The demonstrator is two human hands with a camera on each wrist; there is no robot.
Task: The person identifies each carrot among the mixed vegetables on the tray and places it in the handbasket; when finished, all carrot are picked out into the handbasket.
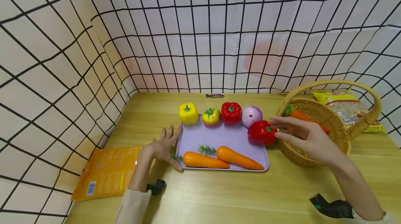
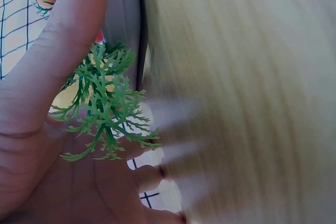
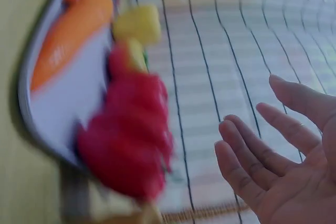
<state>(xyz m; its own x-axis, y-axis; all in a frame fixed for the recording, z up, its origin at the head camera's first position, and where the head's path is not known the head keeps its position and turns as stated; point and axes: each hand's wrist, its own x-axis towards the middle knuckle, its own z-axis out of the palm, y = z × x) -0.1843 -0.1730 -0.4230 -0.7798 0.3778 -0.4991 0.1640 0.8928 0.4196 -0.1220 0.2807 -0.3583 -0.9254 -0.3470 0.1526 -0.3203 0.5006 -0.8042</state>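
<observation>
A lilac tray (image 1: 216, 137) lies on the table. At its left edge rests my left hand (image 1: 164, 147), fingers spread, with the green leaves (image 2: 107, 98) of a carrot (image 1: 203, 160) close by its thumb. A second carrot (image 1: 239, 157) lies along the front. My right hand (image 1: 308, 138) is over the basket's left side, fingers loosely extended and holding nothing. Just left of its fingertips, a red bell pepper (image 1: 259, 132) lies tipped on the tray's right side; the right wrist view shows a gap between them. A purple onion (image 1: 251, 116) and another red bell pepper (image 1: 231, 113) sit along the back edge.
The back row continues with a red-yellow fruit (image 1: 211, 116) and a yellow bell pepper (image 1: 188, 113). A wicker basket (image 1: 308, 161) holding a carrot (image 1: 300, 116) stands right, before a yellow bag (image 1: 347, 107). An orange packet (image 1: 108, 173) lies left; a purple-wrapped candy (image 1: 214, 95) lies behind.
</observation>
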